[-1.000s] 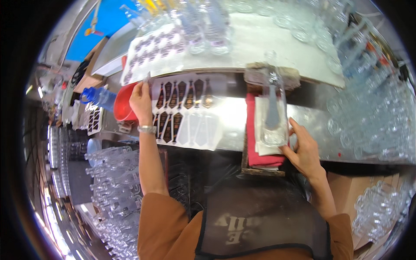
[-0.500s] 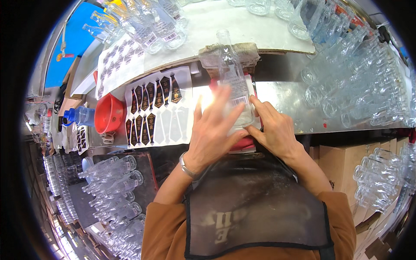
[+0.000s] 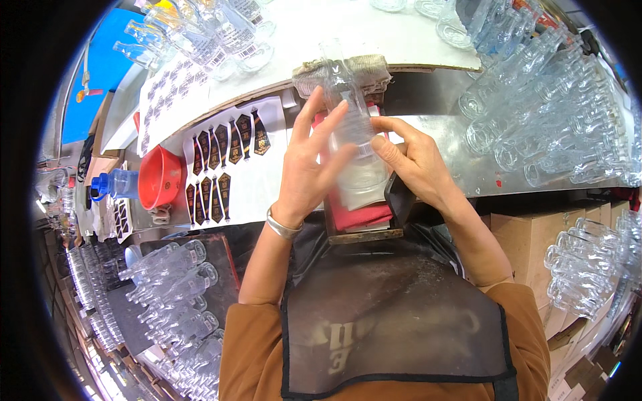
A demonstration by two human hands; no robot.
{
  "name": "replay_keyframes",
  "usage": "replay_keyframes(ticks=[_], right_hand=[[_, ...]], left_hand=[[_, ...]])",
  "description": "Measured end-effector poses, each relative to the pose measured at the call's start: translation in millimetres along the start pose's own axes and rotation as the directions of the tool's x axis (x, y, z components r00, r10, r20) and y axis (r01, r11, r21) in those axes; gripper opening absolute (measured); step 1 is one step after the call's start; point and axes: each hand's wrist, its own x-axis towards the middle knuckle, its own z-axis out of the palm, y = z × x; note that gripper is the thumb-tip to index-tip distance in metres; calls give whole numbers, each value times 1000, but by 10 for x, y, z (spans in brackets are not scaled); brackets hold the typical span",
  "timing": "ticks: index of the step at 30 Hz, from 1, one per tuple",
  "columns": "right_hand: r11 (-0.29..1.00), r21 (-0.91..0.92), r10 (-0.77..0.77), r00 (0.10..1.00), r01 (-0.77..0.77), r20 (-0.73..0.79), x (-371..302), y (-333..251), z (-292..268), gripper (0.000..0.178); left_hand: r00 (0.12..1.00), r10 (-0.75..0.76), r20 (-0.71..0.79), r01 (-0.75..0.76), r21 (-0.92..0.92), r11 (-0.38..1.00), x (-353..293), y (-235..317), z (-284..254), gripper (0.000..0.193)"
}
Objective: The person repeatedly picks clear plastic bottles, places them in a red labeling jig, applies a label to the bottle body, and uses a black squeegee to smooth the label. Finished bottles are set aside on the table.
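Observation:
A clear glass bottle (image 3: 364,175) lies in front of me with its neck pointing away over a folded cloth pad (image 3: 371,72). Its body rests on a narrow stand padded with red cloth (image 3: 359,217), and faint print shows on the glass. Over the bottle's left side, my left hand (image 3: 304,164) is open, fingers spread and partly blurred. My right hand (image 3: 421,159) holds the bottle's right side with thumb and forefinger; its other fingers are curled out of sight. Left of the stand lies a white sheet (image 3: 261,194) of black tie-shaped decals (image 3: 236,140).
A red bowl (image 3: 160,177) and a blue-capped plastic jug (image 3: 120,184) stand at the left. Rows of glass bottles (image 3: 535,120) fill the right bench; more bottles (image 3: 174,267) lie lower left. A white board (image 3: 321,27) spans the back. Cardboard boxes (image 3: 525,240) sit lower right.
My right hand has moved up along the bottle's side from its base. My left hand has shifted slightly left, its fingers spread. The view has shifted, showing more of the stand's near end.

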Motion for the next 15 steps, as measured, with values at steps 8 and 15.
replay_keyframes(ticks=[8,15], right_hand=[[1000,13,26,1000,-26,0,2,7,45,44],[1000,30,0,999,-2,43,32,50,-3,46]], left_hand=[[999,39,31,-40,37,998,9,-10,-23,59],[999,40,35,-39,-29,999,-4,-13,-21,57]])
